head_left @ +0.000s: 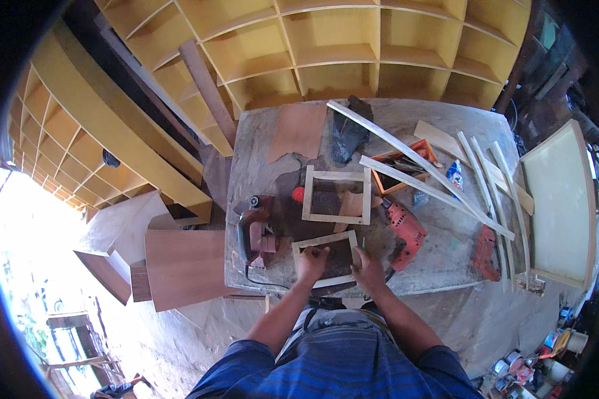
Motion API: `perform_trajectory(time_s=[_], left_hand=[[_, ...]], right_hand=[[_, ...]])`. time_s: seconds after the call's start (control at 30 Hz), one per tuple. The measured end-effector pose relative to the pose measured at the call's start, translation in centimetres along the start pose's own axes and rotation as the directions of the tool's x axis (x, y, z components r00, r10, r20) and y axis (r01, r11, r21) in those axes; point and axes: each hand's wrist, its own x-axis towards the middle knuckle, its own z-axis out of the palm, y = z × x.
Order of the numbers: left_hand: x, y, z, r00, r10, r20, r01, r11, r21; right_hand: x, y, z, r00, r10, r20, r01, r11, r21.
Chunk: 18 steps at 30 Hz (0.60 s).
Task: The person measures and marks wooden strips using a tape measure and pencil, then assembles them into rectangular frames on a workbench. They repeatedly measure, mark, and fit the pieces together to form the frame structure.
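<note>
On the grey bench (446,259), a small wooden frame (325,241) lies at the near edge, the left hand (311,261) and right hand (367,269) both closed on its near side. A second frame (337,195) sits toward the middle (beside a red drill (406,229)). Pressing unevenly could rack the loose frame's joints, I judge; a small blue-and-white packet (454,174) lies toward the far right corner.

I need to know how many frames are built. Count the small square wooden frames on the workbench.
2. One frame lies at the near edge, under the left hand and right hand. The other frame lies just beyond it, mid-bench. More may be hidden under the clutter.
</note>
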Motion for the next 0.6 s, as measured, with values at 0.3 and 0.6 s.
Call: perform_trajectory(time_s=[0.3, 0.6], left_hand=[[-0.3, -3.4, -4.0, 0.753, 0.648, -0.114, -0.467, 0.648, 0.602], [1.6, -4.7, -5.5, 0.772, 0.634, 0.032, -0.566, 0.665, 0.486]], right_hand=[[0.1, -0.8, -0.1, 0.999, -0.02, 0.044, 0.022, 0.999, -0.049], [0.1, -1.3, -0.5, 0.999, 0.039, -0.004, -0.039, 0.999, -0.024]])
